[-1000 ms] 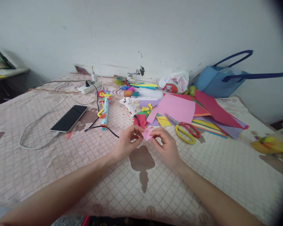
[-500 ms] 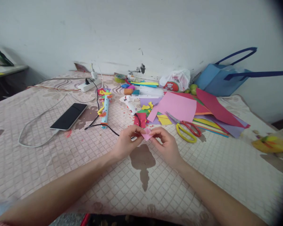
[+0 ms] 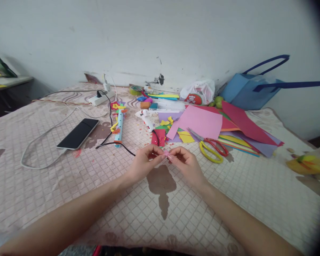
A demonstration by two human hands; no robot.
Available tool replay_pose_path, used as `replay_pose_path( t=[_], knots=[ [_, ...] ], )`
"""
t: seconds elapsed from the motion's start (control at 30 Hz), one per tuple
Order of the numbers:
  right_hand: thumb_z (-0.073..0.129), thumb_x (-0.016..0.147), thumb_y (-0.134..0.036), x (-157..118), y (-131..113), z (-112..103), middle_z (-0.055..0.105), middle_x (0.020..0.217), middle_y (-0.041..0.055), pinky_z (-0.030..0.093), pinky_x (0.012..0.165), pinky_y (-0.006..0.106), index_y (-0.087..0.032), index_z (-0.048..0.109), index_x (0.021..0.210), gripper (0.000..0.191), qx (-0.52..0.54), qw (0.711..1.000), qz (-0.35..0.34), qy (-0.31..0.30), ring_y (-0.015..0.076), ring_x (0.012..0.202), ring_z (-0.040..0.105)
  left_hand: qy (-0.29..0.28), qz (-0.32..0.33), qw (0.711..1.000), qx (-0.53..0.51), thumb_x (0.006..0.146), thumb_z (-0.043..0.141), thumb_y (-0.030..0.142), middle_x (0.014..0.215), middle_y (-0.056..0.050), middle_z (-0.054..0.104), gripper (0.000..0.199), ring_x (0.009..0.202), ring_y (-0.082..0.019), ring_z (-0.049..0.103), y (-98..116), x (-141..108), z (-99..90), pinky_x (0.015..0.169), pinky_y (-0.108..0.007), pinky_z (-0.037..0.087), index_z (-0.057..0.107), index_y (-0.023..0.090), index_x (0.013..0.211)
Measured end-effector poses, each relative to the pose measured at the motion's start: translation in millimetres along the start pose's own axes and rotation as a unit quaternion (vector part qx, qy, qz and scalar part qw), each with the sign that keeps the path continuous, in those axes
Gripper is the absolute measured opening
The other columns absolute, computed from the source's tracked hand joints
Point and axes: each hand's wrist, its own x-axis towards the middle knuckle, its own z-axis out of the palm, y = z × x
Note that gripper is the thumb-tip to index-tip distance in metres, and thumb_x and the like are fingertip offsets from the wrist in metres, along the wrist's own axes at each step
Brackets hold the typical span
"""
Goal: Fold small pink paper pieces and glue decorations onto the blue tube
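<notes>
A small piece of pink paper point(image 3: 166, 153) is pinched between both hands above the table's middle. My left hand point(image 3: 146, 160) grips its left side with thumb and fingertips. From the right, my right hand point(image 3: 186, 163) holds the other side the same way. The thumbs nearly meet and cover most of the paper, so its folds are hard to make out. Just beyond the fingers lies a red paper piece point(image 3: 158, 138) with a black cord across it. Scissors point(image 3: 211, 150) with one yellow and one red handle lie right of my right hand.
A white glue gun point(image 3: 146, 120) lies behind the hands. Sheets of coloured paper point(image 3: 200, 122) are piled to the right, before a blue bag point(image 3: 246, 90). Leftward are a decorated light-blue stick point(image 3: 119, 126), a phone point(image 3: 78, 133) on its cable and a power strip point(image 3: 101, 98).
Both thumbs have moved up and inward over the pink paper, which now shows much less between the fingers. The other things on the table stay where they were.
</notes>
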Motion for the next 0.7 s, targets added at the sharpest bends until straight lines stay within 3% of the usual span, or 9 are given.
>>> replay_pose_path(
  t=[0.3, 0.7],
  knots=[
    [0.062, 0.077, -0.025, 0.0, 3.1, 6.4, 0.057, 0.079, -0.0011, 0.045, 0.066, 0.025, -0.021, 0.052, 0.091, 0.017, 0.083, 0.996, 0.030, -0.004, 0.0122, 0.071, 0.054, 0.011, -0.070, 0.991, -0.115, 0.070, 0.071, 0.028, 0.072, -0.001, 0.060, 0.022, 0.066, -0.009, 0.056, -3.2, 0.9, 2.8, 0.063, -0.022, 0.044, 0.057, 0.012, 0.076],
    [0.060, 0.078, -0.034, -0.5, 0.5, 5.9, 0.050, 0.061, -0.0029, 0.039, 0.050, 0.023, -0.018, 0.053, 0.069, 0.019, 0.033, 0.996, 0.070, -0.048, 0.0097, 0.054, 0.047, -0.007, -0.066, 0.992, -0.110, 0.071, 0.070, 0.026, 0.080, -0.003, 0.060, 0.025, 0.073, -0.011, 0.058, -5.5, 0.5, 4.4, 0.066, -0.024, 0.048, 0.055, 0.014, 0.087]
  ],
)
